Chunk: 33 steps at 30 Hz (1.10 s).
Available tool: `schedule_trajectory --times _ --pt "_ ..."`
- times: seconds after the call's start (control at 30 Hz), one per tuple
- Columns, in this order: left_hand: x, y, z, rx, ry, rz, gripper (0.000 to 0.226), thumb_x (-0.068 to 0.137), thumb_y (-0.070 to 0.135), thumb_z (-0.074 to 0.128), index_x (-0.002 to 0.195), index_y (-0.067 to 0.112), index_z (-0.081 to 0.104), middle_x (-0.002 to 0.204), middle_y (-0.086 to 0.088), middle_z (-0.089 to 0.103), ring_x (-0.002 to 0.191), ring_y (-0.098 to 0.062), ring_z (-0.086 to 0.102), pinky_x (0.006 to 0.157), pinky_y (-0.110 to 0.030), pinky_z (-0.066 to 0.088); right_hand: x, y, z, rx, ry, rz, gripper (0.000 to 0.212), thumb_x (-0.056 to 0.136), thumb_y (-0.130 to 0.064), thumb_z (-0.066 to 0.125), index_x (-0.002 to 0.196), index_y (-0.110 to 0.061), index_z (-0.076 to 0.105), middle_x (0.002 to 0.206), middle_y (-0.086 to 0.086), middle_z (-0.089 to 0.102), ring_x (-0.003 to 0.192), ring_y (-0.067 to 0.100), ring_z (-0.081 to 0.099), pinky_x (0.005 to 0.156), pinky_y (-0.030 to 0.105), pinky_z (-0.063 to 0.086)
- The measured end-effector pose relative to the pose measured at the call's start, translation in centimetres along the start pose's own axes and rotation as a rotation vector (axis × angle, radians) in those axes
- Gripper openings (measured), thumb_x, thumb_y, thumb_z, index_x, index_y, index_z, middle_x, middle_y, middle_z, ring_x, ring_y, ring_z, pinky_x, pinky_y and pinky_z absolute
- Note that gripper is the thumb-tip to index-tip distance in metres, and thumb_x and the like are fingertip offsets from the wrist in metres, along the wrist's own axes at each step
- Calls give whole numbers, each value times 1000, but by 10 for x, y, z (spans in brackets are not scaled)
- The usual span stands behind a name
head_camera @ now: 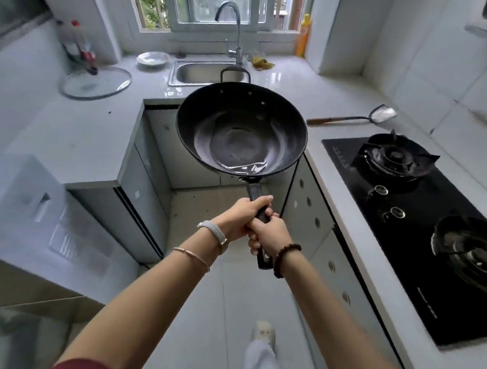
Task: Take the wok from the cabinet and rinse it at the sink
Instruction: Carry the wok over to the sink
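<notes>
The wok [241, 130] hangs over the floor aisle between the benches [70, 135], its far rim near the sink [186, 74]. The left hand [242, 215] and right hand [268, 233] both grip its handle. A little liquid glints inside. A spatula [353, 119] lies by the stove [404, 221].

Black wok [240, 133]. Far: silver sink [173, 77], yellow bottle [304, 36]. Right: glossy black hob [402, 249]. Left: white counter [70, 135]. Near: dark brown beaded bracelet [285, 258].
</notes>
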<state>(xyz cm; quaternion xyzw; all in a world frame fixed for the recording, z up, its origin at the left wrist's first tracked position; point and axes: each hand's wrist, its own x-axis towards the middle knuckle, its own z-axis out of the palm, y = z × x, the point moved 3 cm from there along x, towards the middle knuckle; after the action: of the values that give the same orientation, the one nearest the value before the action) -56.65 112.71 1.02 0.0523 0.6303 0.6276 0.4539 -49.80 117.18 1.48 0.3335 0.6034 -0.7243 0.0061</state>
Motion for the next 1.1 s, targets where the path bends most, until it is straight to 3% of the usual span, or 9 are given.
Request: schedule_trajectory --times 0.13,0.23,0.4,0.77,0.87,1.1 --pt "41 29 -24 -48 87 1 41 98 31 51 62 14 46 61 -3 59 34 -13 49 30 -13 30 57 -27 12 -28 -100 1 19 85 -7 54 77 -12 38 49 6 37 28 12 34 37 18 34" --pt "70 55 -40 -150 139 14 39 99 26 51 63 12 46 59 -1 53 41 -10 57 34 -13 36 96 -51 19 -48 -170 1 15 85 -8 56 83 -10 42 50 6 37 27 10 36 36 17 36" --pt "111 89 -69 -265 232 57 33 99 24 52 68 13 47 51 5 54 48 -9 58 41 -17 43 148 -87 35 -101 -283 -3 19 86 -6 53 72 -13 41 51 6 37 29 10 35 38 17 34" --pt "193 144 -166 -353 371 71 33 97 21 55 66 12 49 50 4 54 53 -10 64 53 -19 51 262 -139 103 -181 -407 13 23 83 -9 56 68 -14 40 49 5 38 30 10 34 37 18 33" --pt "220 164 -201 -362 389 67 33 97 22 55 66 13 50 51 5 55 55 -10 63 51 -21 48 301 -156 130 -205 -425 14 23 83 -9 56 68 -14 40 48 3 39 30 10 35 37 17 34" --pt "282 212 -278 -392 426 48 36 96 25 58 61 14 53 51 4 56 58 -13 62 64 -29 40 386 -197 189 -185 -434 74 22 85 -6 54 72 -13 37 50 5 37 27 8 34 35 15 33"
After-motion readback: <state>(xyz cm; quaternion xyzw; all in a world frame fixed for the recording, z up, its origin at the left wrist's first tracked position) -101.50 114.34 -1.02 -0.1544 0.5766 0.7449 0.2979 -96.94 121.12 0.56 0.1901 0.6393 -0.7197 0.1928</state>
